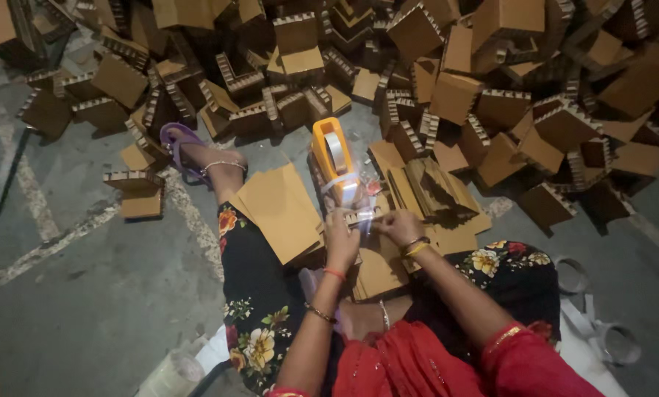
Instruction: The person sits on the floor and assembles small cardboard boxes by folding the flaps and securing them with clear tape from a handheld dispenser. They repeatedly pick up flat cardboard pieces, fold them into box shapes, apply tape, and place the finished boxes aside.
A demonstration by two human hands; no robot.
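2 hands, left hand [341, 241] and right hand [398, 225], grip a small cardboard piece [357, 217] below an orange tape dispenser [334, 160].

Both hands, left hand [342, 239] and right hand [398, 225], are pinching a small cardboard piece [360, 217] beside an orange tape dispenser [334, 159], with folded cardboard corner pieces [454, 95] lying heaped beyond.

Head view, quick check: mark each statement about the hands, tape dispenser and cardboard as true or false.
1. The tape dispenser is orange. True.
2. Both hands meet at a small cardboard piece just below the dispenser. True.
3. The left hand rests on the purple sandal. False: it is at the cardboard piece; the sandal is on an outstretched foot.
4. The right hand holds scissors. False: none visible.
5. A heap of cardboard pieces lies beyond the dispenser. True.
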